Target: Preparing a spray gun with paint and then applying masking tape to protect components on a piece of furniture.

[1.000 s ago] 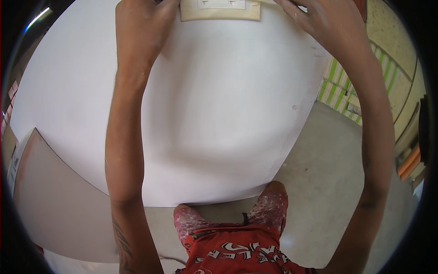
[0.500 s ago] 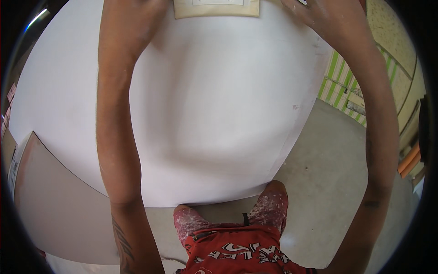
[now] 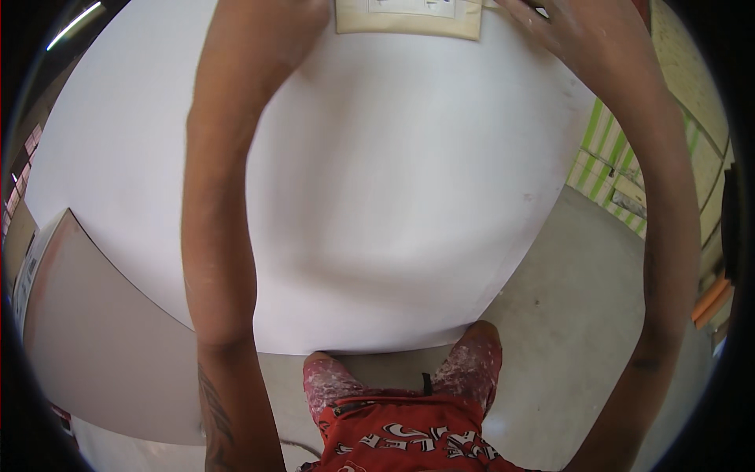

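At the upper edge, a flat cream packet with a white printed panel is cut off by the picture's top. My left hand lies against its left side and appears closed on it, though the fingertips are out of the picture. Close to the packet's right corner is my right hand; a finger reaches towards that corner, and a small gap shows between the fingers. Whether it grips anything I cannot tell. Under both arms spreads a large smooth white board, with soft shadows across it.
A grey-beige panel with a pointed corner stands at the lower left. Grey floor lies to the right of the board. Beyond it are a green-and-white striped surface and an orange pipe-like thing. My knees are close to the board's near edge.
The packet and my left hand have shifted right, and the packet sits closer to my right hand. The board and surroundings have also slid slightly right in the picture.
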`<state>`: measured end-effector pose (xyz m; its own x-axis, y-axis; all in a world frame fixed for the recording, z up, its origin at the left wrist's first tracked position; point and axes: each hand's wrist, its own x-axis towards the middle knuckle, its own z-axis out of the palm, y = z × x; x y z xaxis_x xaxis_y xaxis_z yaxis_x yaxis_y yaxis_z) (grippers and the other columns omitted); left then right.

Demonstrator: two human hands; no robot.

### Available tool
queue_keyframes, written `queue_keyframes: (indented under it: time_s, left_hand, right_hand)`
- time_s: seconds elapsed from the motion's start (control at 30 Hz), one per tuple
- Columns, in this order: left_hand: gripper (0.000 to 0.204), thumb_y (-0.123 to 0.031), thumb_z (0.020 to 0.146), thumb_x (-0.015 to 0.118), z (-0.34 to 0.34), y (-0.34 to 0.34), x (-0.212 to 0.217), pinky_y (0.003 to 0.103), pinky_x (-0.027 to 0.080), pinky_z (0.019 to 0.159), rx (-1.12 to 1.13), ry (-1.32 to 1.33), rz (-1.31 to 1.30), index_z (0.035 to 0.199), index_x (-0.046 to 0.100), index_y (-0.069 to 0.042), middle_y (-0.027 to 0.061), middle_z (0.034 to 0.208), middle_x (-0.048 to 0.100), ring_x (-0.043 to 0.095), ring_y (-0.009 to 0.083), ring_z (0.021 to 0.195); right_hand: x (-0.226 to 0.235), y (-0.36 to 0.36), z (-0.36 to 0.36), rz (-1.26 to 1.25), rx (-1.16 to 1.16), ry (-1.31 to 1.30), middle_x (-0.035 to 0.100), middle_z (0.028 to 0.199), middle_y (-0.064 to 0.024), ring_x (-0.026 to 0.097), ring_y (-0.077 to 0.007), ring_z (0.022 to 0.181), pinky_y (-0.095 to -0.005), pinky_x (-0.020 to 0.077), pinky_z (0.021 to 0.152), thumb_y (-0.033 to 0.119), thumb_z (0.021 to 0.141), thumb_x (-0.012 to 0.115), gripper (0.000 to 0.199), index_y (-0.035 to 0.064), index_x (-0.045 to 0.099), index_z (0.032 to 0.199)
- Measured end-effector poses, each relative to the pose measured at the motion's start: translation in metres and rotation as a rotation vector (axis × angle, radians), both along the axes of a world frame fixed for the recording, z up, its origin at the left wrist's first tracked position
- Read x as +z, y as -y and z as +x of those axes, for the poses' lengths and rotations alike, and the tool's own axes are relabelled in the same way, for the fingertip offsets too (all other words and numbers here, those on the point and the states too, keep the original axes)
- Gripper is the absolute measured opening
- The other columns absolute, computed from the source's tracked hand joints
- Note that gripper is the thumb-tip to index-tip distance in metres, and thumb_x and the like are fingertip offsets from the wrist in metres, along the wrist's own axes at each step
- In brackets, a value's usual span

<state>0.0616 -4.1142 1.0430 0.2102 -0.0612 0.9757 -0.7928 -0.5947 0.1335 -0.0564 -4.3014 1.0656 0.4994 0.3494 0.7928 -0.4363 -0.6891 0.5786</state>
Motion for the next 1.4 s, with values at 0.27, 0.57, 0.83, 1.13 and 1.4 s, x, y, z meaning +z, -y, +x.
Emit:
queue_keyframes:
  time_s: [0.27,0.57,0.83,1.13,1.4]
  left_hand:
    - [0.013,0.001,0.096,0.055,0.031,0.008,-0.013,0.046,0.050,0.086,0.105,0.266,0.068,0.108,0.059,0.006,0.0243,0.115,0.063,0.062,0.0358,0.097]
    - [0.074,-0.044,0.102,0.052,0.031,0.019,-0.055,0.059,-0.001,0.127,0.338,0.212,0.439,0.156,0.035,0.004,0.0230,0.168,0.022,0.013,0.0366,0.159]
    - [0.065,-0.043,0.108,0.041,0.027,0.069,-0.023,0.056,0.016,0.127,0.262,0.560,0.523,0.156,0.037,0.000,0.0201,0.164,0.034,0.025,0.0338,0.156]
    - [0.032,-0.020,0.097,0.062,0.019,0.064,0.003,0.049,0.042,0.102,-0.047,0.512,0.363,0.122,0.070,-0.004,0.0134,0.119,0.064,0.055,0.0324,0.117]
    - [0.017,-0.015,0.092,0.065,0.021,0.059,0.039,0.045,0.046,0.093,-0.223,0.382,0.450,0.097,0.077,-0.003,0.0147,0.102,0.066,0.058,0.0331,0.102]
  right_hand:
    - [-0.001,0.008,0.005,-0.005,0.045,0.003,0.073,0.087,-0.0110,0.070,-0.0260,0.086,-0.0388,0.0554,0.079,0.027,0.096,0.060,0.028,0.0108,0.081,0.104]
    - [0.007,0.022,0.002,-0.038,0.122,-0.066,0.074,0.090,-0.0137,0.071,-0.0284,0.087,-0.0412,0.0559,0.077,0.027,0.095,0.060,0.028,0.0077,0.080,0.097]
    - [0.012,0.019,0.000,-0.052,0.054,-0.051,0.074,0.086,-0.0157,0.072,-0.0318,0.087,-0.0442,0.0563,0.079,0.028,0.093,0.064,0.027,0.0061,0.079,0.094]
    - [0.008,0.014,-0.006,0.112,0.189,-0.009,0.073,0.095,-0.0204,0.071,-0.0348,0.098,-0.0453,0.0538,0.089,0.025,0.088,0.065,0.026,0.0025,0.076,0.096]
    - [0.043,0.007,0.000,0.381,0.171,-0.295,0.073,0.097,-0.0240,0.070,-0.0396,0.095,-0.0448,0.0546,0.087,0.020,0.084,0.063,0.030,-0.0041,0.074,0.098]
